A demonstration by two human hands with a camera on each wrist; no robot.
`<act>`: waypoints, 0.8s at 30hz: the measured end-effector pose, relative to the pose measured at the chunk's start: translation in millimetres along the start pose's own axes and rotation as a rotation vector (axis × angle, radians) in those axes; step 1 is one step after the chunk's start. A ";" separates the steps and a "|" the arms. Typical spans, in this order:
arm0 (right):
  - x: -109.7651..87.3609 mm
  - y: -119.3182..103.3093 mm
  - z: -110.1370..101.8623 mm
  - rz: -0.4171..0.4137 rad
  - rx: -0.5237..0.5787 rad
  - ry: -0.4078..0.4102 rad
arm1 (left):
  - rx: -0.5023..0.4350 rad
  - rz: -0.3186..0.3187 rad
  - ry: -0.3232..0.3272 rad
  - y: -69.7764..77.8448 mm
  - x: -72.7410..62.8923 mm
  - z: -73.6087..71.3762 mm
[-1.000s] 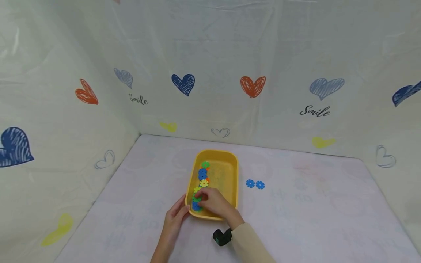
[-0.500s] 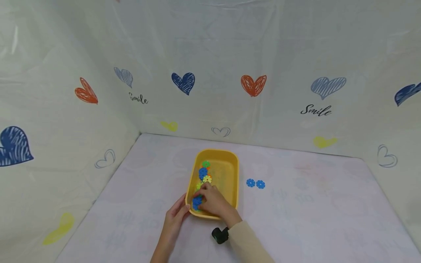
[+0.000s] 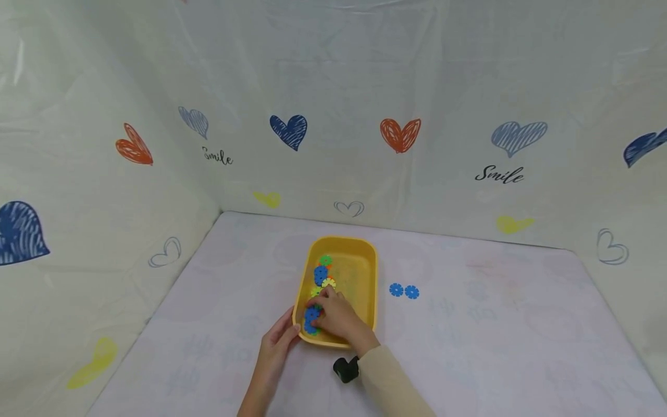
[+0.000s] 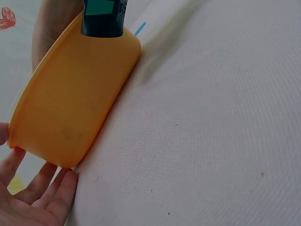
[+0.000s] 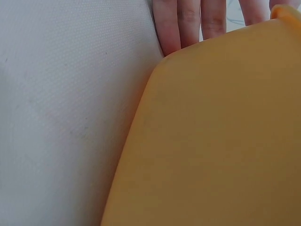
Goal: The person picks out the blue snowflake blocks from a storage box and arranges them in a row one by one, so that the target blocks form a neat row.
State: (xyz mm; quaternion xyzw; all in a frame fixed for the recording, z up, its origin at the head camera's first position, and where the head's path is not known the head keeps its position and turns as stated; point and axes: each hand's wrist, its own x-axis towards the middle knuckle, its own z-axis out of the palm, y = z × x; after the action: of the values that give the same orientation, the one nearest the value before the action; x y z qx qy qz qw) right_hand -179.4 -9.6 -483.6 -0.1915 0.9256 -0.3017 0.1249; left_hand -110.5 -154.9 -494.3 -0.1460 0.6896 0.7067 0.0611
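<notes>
Whitish plastic sheeting (image 3: 339,69), printed with red, blue and yellow hearts and the word "Smile", hangs behind and beside a table under a pale, faintly patterned cloth (image 3: 479,347). On it stands a yellow-orange, round-cornered plastic tray (image 3: 376,289), with small notched plastic discs in a row along its left side: a green disc (image 3: 325,260) at the far end, blue ones (image 3: 321,275) next, a pale yellow disc (image 3: 329,282), then more blue discs (image 3: 311,314) at the near end. Holding the near left corner, the left hand (image 3: 281,336) has its thumb at the rim and fingertips against the outer wall. Inside the tray, the right hand (image 3: 341,317) bends its fingers over the near discs; whether it pinches one cannot be told. Two blue discs (image 3: 396,290) lie side by side on the cloth, right of the tray. Near the beige sleeve (image 3: 393,382) is a dark cylindrical object (image 3: 345,370).
</notes>
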 end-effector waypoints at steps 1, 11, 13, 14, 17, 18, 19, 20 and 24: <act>0.3 -0.3 -0.1 0.002 0.000 -0.001 | 0.001 -0.001 0.001 0.1 -0.1 0.0; 1.9 -0.6 1.0 0.036 0.021 -0.009 | -0.008 -0.001 0.002 0.0 -0.1 -0.5; 2.0 -0.5 1.3 0.039 0.024 -0.010 | -0.004 -0.001 0.000 0.2 -0.3 -0.7; 2.0 -0.5 1.5 0.043 0.026 -0.011 | -0.003 -0.004 0.004 0.2 -0.3 -0.8; 1.8 -1.0 1.2 0.048 0.036 -0.014 | -0.001 -0.010 0.010 0.4 -0.4 -0.8; 1.7 -1.2 1.1 0.051 0.037 -0.015 | -0.001 -0.007 0.008 0.6 -0.6 -0.8; 1.5 -1.4 1.0 0.053 0.037 -0.014 | 0.001 -0.005 0.005 0.6 -0.7 -0.8; 1.3 -1.7 0.7 0.054 0.037 -0.013 | 0.000 -0.003 0.004 0.7 -0.7 -0.8; 0.8 -2.6 -0.3 0.061 0.048 0.002 | 0.008 0.003 0.004 0.3 -0.6 -0.6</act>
State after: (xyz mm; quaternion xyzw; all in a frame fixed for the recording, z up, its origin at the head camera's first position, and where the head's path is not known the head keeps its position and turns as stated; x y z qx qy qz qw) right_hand -179.5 -11.7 -481.9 -0.1597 0.9236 -0.3200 0.1378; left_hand -110.0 -155.4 -493.9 -0.1464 0.6927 0.7037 0.0593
